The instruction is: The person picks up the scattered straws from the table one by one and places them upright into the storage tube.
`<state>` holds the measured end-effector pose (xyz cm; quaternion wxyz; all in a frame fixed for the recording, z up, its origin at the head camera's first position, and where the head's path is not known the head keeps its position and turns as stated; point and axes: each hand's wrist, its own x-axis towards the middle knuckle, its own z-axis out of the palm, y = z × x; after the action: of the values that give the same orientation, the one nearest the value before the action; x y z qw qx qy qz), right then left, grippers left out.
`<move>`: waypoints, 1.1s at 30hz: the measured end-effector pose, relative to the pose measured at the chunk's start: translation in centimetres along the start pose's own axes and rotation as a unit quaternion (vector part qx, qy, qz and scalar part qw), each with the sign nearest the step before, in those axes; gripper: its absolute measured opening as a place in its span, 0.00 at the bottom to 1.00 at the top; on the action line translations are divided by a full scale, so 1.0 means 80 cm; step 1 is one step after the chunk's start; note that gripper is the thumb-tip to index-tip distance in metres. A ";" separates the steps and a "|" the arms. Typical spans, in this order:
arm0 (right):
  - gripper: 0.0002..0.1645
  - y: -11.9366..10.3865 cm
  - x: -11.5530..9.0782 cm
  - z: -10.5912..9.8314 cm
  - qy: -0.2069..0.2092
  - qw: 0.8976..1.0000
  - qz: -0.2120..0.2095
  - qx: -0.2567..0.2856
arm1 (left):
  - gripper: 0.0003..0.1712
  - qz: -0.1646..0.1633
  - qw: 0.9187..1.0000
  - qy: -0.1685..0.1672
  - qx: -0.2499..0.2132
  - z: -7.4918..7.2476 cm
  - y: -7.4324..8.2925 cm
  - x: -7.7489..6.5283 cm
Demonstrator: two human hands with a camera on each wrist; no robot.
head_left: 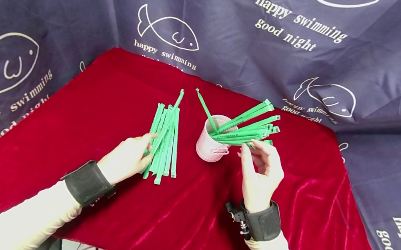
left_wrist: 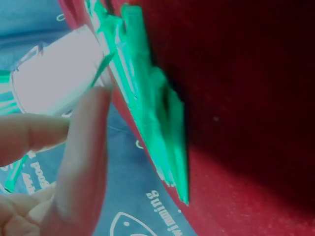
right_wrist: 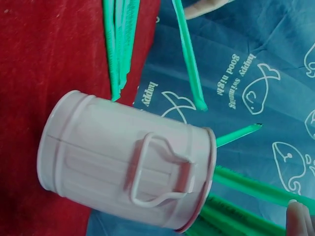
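My left hand (head_left: 126, 159) pinches one long, thin green wrapped straw (head_left: 169, 124) by its lower part, tilted above a pile of similar green wrapped straws (head_left: 164, 155) on the cloth. In the right wrist view this held straw (right_wrist: 188, 56) hangs apart from the pile. A small white metal bucket (head_left: 208, 148) with a side handle stands to the right, several green straws (head_left: 250, 121) leaning out of it, mostly rightward. At the bucket's right, my right hand (head_left: 261, 173) has thumb and forefinger on the lowest leaning straw; its other fingers curl loosely.
Dark red velvet cloth (head_left: 92, 104) covers the table, with wrinkles at the right. Behind and at the sides hangs a dark blue curtain (head_left: 229, 33) with white fish and lettering. Each wrist wears a black strap (head_left: 88, 183).
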<state>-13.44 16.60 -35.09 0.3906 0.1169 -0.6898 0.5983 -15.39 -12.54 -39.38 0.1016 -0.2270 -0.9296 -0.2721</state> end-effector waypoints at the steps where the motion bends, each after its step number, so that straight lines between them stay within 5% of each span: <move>1: 0.13 -0.002 0.000 0.001 -0.001 1.000 -0.006 0.006 | 0.26 0.009 1.000 0.004 -0.004 0.000 0.001 0.000; 8: 0.15 -0.014 -0.001 0.007 0.005 0.998 -0.056 0.042 | 0.29 0.056 0.998 0.023 -0.032 -0.001 0.014 0.002; 15: 0.18 -0.025 -0.004 0.010 -0.009 0.990 -0.082 0.112 | 0.28 0.156 0.984 0.091 0.000 -0.001 0.024 0.003; 23: 0.26 -0.038 -0.011 0.009 -0.118 0.976 -0.057 0.173 | 0.33 0.194 0.978 0.078 0.013 -0.002 0.029 -0.001; 33: 0.20 -0.044 -0.017 0.011 -0.121 0.981 -0.034 0.150 | 0.38 0.246 0.966 0.068 0.034 0.003 0.029 -0.002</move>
<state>-10.67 14.46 -33.44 0.3027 0.2692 -0.6300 0.6625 -14.13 -10.74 -38.58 0.2360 -0.4256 -0.8450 -0.2215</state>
